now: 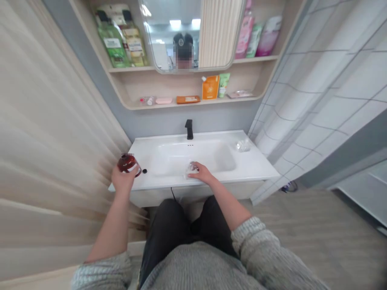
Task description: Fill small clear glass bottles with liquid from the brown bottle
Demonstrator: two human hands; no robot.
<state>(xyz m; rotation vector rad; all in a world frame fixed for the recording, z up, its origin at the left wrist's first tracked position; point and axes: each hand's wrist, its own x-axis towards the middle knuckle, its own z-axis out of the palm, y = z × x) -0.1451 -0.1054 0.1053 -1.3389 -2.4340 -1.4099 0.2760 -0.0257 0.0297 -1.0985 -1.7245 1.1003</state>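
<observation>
My left hand [123, 178] is closed round a dark red, rounded bottle [127, 163], held over the left corner of the white washbasin [260, 167]. A small black cap [144, 171] lies on the basin top just right of that bottle. My right hand [202, 173] rests on the front rim of the basin with its fingers closed on a small clear glass or plastic item [191, 167]. The black tap [189, 129] stands at the back of the basin, far from both hands.
A clear crumpled item [243, 145] lies at the basin's back right. Shelves above hold an orange pouch [210, 87], a green tube [224, 84], green bottles [113, 46] and pink bottles [246, 32] round a mirror [181, 24]. Ribbed wall left, tiled wall right.
</observation>
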